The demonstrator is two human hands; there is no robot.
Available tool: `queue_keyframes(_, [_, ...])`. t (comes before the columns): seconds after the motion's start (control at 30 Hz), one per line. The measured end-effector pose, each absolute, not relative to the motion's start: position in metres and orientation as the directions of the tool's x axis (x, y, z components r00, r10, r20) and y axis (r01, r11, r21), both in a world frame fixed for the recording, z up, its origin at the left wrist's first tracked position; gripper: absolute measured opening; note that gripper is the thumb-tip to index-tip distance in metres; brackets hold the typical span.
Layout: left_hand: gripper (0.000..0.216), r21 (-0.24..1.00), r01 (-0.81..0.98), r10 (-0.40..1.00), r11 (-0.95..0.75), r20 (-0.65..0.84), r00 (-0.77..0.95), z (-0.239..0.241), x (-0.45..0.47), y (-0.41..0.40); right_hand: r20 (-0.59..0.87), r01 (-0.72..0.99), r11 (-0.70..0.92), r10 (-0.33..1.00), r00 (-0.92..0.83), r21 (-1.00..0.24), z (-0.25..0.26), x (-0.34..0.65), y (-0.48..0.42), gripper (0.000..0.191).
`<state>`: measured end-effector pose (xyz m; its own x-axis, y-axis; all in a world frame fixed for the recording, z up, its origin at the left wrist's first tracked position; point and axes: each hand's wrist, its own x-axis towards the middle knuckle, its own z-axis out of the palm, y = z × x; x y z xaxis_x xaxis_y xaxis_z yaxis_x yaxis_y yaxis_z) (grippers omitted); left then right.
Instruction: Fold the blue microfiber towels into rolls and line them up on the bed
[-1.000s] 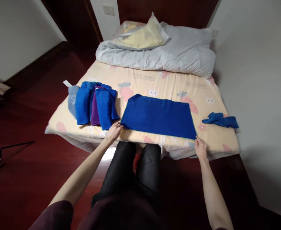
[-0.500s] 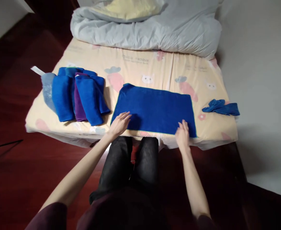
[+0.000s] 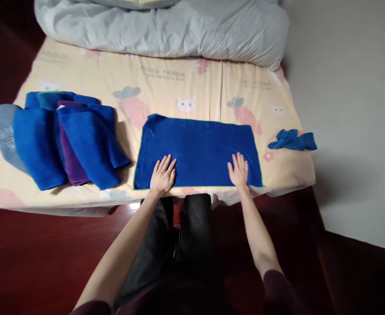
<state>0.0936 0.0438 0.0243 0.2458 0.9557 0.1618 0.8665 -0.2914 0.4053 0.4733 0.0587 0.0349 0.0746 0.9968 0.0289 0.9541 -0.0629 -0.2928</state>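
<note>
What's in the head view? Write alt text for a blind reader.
A person's left hand and right hand lie flat on a spread-out blue cloth on a bed; blue and purple cloths sit to the left, a crumpled cloth to the right.

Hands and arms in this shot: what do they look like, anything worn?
The left hand and right hand are bare: no gloves, and no watch or bracelet shows. Short, dark maroon sleeves leave the forearms uncovered.
</note>
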Motion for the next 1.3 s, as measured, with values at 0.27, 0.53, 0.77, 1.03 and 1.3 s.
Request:
queue_keyframes(0.27, [0.058,0.31,0.904,0.954,-0.296,0.141,0.264,0.026,0.097,0.043,0.097,0.947,-0.285,0.949,0.3,-0.145,0.023,0.523,0.06,0.066])
queue_keyframes(0.53, [0.051,0.312,0.94,0.99,-0.134,0.088,0.112,0.045,0.037,0.142,0.149,0.952,-0.255,0.948,0.28,-0.167,0.017,0.522,0.062,0.064])
queue_keyframes(0.77, [0.057,0.575,0.758,0.946,0.308,-0.102,-0.307,0.052,-0.022,0.275,0.179,0.952,-0.244,0.944,0.277,-0.185,0.018,0.518,0.063,0.063])
queue_keyframes(1.03, [0.032,0.564,0.808,0.985,0.17,-0.084,-0.149,0.047,-0.021,0.334,0.164,0.955,-0.241,0.949,0.269,-0.173,0.016,0.519,0.065,0.063])
queue_keyframes(1.3, [0.039,0.339,0.933,0.968,-0.124,0.248,0.039,0.064,0.009,0.306,0.156,0.956,-0.248,0.95,0.272,-0.159,0.016,0.518,0.066,0.063])
